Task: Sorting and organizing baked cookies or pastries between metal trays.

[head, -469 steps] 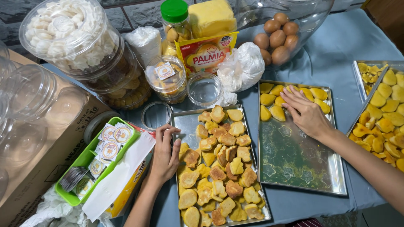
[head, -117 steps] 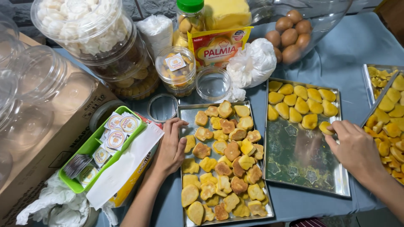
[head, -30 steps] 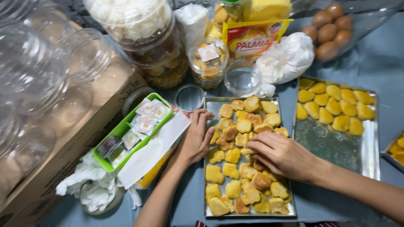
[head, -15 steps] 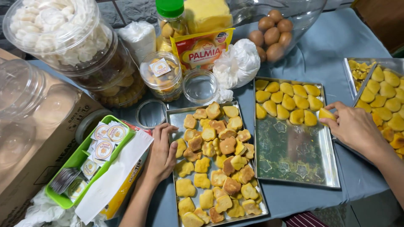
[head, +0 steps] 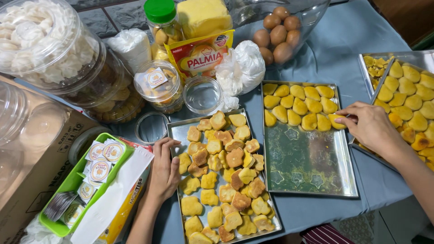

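My left hand (head: 165,171) rests flat on the left rim of a metal tray (head: 173,131) heaped with browned, shaped cookies (head: 226,174). My right hand (head: 368,126) pinches a yellow cookie (head: 338,120) at the right end of two neat rows of yellow cookies (head: 298,104) in the middle tray (head: 312,174), whose lower half is bare greasy metal. More yellow cookies (head: 413,101) fill a tray at the far right.
Behind the trays stand a bowl of brown eggs (head: 278,34), white plastic bags (head: 242,65), a yellow pouch (head: 201,54), a green-lidded jar (head: 162,22) and clear tubs (head: 45,49). A green basket of round stickers (head: 86,180) and a cardboard box (head: 31,180) sit left.
My right hand went from the browned cookie tray over to the right edge of the middle tray, carrying a yellow cookie to the second row. My left hand stayed on the tray rim.
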